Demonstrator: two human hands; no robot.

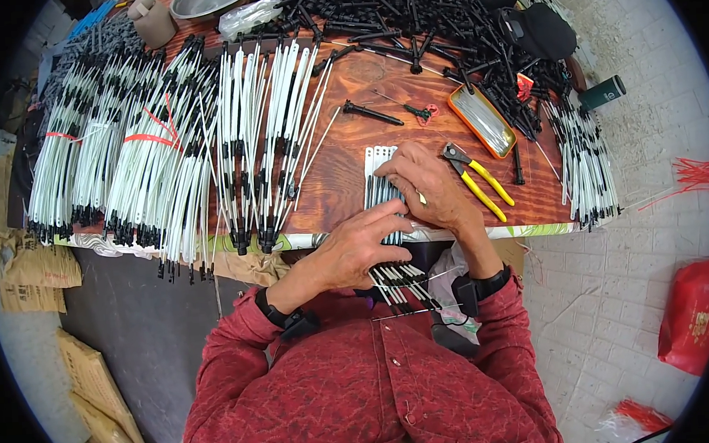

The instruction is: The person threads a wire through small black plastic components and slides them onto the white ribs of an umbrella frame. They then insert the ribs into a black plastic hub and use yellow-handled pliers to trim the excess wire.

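Left hand (pixel 352 250) lies across a bunch of strips (pixel 381 154) with its fingers closed over them, while the right hand (pixel 429 187) curls over the upper part, fingers bent inward (a small yellowish tip pokes out between them); whether it grips the strips I cannot tell. That bunch sits at the near edge of the tabletop (pixel 336 182), its lower end hanging past the edge toward the person's red sleeves and jacket (pixel 339 383). It seems part-way along: the strips are gathered and roughly lined up, yet no red tie shows on them, though the hands cover much of the middle. Farther left, some finished-looking bundles (pixel 140 176) wear red ties (pixel 154 140), whereas the fanned bunches (pixel 244 107) beside them show none, so binding probably remains there. The held strips look slim, flat and white with holes at their rounded upper ends, darker along the middle, and banded black and white below. Just right of the hands lie yellow-handled cutters (pixel 493 184), then an orange-rimmed tray (pixel 471 127) of thin pale pieces, and beyond, a heap of black parts (pixel 424 25).
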